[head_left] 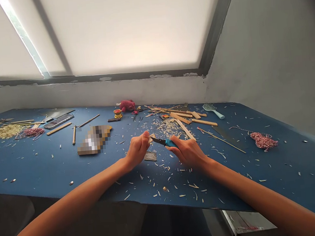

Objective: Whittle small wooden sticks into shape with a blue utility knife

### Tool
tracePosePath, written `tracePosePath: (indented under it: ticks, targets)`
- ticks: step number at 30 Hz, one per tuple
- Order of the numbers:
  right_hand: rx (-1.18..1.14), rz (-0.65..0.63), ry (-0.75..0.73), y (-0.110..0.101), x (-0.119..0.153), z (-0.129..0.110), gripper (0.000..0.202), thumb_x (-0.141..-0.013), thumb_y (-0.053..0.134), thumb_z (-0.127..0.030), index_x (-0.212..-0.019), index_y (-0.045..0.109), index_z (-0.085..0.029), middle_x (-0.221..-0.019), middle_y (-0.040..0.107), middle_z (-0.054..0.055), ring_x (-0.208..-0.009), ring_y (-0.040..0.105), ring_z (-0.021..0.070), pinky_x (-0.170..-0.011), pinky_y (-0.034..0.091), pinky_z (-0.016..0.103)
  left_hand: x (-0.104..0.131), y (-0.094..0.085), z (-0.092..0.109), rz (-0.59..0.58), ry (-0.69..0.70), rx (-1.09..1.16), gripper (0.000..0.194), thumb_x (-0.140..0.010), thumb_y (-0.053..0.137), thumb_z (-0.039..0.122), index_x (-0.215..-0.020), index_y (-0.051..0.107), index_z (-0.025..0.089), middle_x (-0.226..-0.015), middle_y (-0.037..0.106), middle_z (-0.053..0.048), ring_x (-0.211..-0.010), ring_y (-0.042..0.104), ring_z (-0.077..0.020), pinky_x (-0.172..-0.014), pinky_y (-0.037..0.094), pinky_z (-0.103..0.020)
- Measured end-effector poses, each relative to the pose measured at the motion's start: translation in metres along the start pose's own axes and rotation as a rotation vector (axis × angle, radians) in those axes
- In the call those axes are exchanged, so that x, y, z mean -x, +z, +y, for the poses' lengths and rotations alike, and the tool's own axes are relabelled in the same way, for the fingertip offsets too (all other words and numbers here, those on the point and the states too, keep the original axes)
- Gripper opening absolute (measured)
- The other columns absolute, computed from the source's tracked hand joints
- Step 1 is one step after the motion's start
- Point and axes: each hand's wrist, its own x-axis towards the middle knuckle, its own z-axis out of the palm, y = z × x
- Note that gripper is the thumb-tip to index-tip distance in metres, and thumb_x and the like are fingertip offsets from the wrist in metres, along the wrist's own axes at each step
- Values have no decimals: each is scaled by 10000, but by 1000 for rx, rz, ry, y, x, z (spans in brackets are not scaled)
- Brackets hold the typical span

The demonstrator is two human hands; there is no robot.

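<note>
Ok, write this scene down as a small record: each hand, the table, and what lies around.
Left hand: holds a small pale wooden piece
Right hand: holds a blue-handled knife with a dark blade
Blade: pointed toward the wooden piece; exact contact too small to tell
Surface: blue table strewn with pale wood shavings
Beyond the hands: pink plush toy, small gold-and-red pot
Right side: pale green hairbrush, bundle of red-and-white twine
</note>
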Motion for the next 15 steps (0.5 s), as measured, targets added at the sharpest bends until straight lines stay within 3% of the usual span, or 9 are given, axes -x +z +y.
tracePosePath:
  ticks: [7,12,15]
  targets:
    - [33,-11,-5,3,-8,5,450,-937,206,-516,-860,482,-168,-638,594,25,-492,492,115,-470,217,241,1,2,-3,13,-39,72,462,-945,225,406,-544,311,193,-482,330,50,-445,288,-72,-479,257,-241]
    - [140,-56,264,5,-8,32,489,-940,162,-513,-896,505,-167,-545,564,19,-431,478,131,-450,183,245,11,10,12,-186,108,206,474,-947,209,397,-534,317,191,-489,314,41,-455,302,-76,-495,273,-254]
    - [138,-7,280,0,-6,36,474,-943,176,-502,-913,506,-164,-555,565,20,-455,496,137,-462,184,247,7,12,10,-85,-15,340,475,-941,211,433,-535,282,197,-499,263,45,-453,253,-80,-465,245,-256]
